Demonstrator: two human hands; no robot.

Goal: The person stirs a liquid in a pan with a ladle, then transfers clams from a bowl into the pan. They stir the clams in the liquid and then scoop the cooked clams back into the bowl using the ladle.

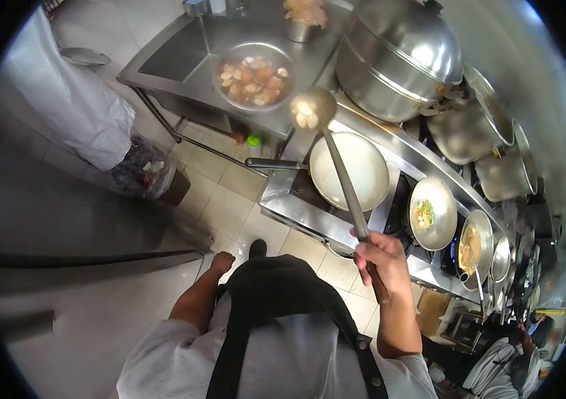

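My right hand (381, 261) is wrapped round the handle of a long metal ladle (348, 174). The ladle's bowl holds several pale, egg-like pieces and hangs over the counter edge, between a bowl of shellfish (254, 76) and a white-lined pan (349, 171). That pan looks empty apart from a sheen, and its dark handle points left. Down by my apron, my left hand (223, 261) hangs at my side, small in view; its fingers are too indistinct to read, and no object shows in it.
A large lidded steamer (399, 56) and deep pots (472, 126) line the back. Along the stove sit a pan with chopped greens (433, 229) and a pan of brown food (475, 243). A bagged bin (175, 187) stands left. Another person (505, 366) is at lower right.
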